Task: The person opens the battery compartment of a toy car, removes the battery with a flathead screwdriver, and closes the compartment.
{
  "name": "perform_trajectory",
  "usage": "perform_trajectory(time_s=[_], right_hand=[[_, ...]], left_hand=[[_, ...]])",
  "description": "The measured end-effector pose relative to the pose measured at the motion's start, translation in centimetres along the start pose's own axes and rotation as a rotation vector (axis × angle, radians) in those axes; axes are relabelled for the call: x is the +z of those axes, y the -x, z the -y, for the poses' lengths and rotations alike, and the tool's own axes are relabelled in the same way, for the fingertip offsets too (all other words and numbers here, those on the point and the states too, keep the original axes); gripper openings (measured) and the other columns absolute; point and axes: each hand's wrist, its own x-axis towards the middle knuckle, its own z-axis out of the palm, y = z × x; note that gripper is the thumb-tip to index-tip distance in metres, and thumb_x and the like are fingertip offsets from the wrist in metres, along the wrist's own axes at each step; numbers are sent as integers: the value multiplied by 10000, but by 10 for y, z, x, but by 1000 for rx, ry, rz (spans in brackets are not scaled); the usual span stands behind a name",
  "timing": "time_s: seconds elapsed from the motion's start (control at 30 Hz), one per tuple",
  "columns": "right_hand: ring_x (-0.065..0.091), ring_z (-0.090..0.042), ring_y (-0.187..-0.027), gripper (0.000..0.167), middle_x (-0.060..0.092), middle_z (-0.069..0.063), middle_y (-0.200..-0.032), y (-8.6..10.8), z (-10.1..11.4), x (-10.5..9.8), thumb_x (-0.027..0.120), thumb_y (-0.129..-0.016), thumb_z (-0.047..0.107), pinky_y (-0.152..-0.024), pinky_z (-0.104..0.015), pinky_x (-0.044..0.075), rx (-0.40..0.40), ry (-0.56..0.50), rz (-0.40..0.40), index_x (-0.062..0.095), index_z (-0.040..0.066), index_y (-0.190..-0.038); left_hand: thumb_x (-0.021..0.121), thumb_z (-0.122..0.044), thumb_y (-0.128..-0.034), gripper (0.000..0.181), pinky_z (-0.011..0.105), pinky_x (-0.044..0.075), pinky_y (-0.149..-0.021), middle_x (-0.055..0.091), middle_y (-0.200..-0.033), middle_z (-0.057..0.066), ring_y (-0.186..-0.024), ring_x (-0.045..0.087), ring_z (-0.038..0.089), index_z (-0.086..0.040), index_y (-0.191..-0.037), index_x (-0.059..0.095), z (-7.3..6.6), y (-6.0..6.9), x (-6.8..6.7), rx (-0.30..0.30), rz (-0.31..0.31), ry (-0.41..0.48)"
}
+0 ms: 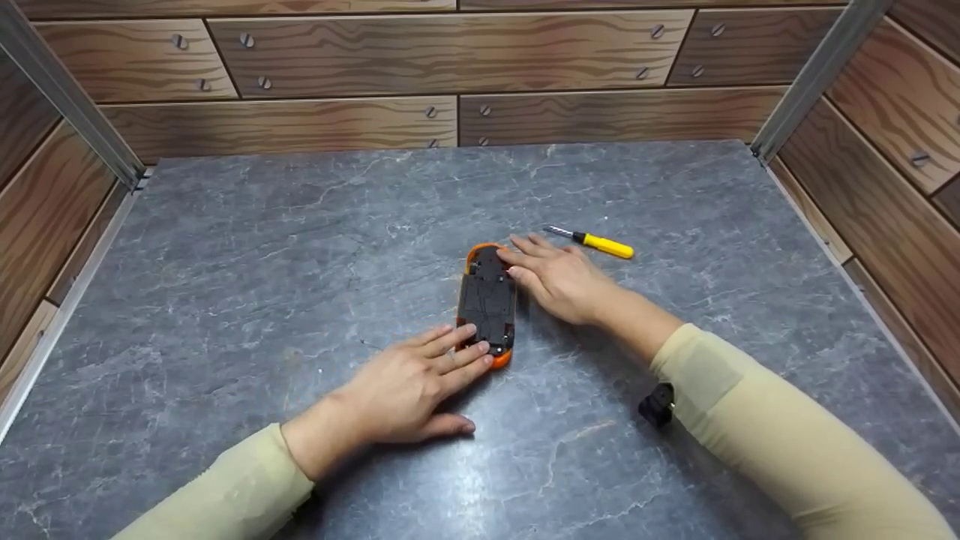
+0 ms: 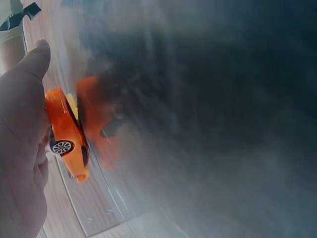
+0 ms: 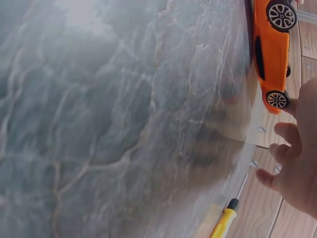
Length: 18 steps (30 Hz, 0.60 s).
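Observation:
An orange toy car lies upside down on the grey marbled table, its black underside facing up. Outstretched fingers of my left hand rest on the car's near end, with the thumb apart on the table side. At the far end, my right hand touches the car's right edge with loosely extended fingers. The left wrist view shows the car's orange side beside the left hand. Two silver-spoked wheels show in the right wrist view, the right index finger at one of them.
Just beyond the right hand lies a screwdriver with a yellow handle and black collar. Wood-patterned panels stand behind the table and at both sides, with metal posts at the back corners.

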Motion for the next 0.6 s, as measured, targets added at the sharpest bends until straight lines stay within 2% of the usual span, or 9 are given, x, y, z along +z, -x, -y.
perform_trajectory(time_s=[0.2,0.47,0.6], right_hand=[[274,-425,-1567,528,328,-123,-1710,-3,-1,1,325,-1160,417,-1198,-717,282,-26,-24,-8,434,231,-1641],[336,-406,-1545,521,356,-177,-1687,-7,-2,3,347,-1159,395,-1241,-588,310,-67,-78,-17,431,221,-1643],[347,-369,-1547,531,373,-158,-1684,-7,-2,6,348,-1159,413,-1253,-543,309,-57,-87,-21,418,225,-1650]], left_hand=[[595,-651,-1009,829,446,303,-1268,519,-1590,99,-1529,398,322,-65,-1587,492,-2,-4,3,11,-18,11],[594,-660,-1005,833,426,265,-1282,517,-1593,92,-1532,393,319,-63,-1579,504,-6,-7,3,13,-19,25],[592,-658,-1008,833,425,266,-1282,508,-1603,86,-1535,388,314,-66,-1586,495,-7,-9,3,10,-19,29]])
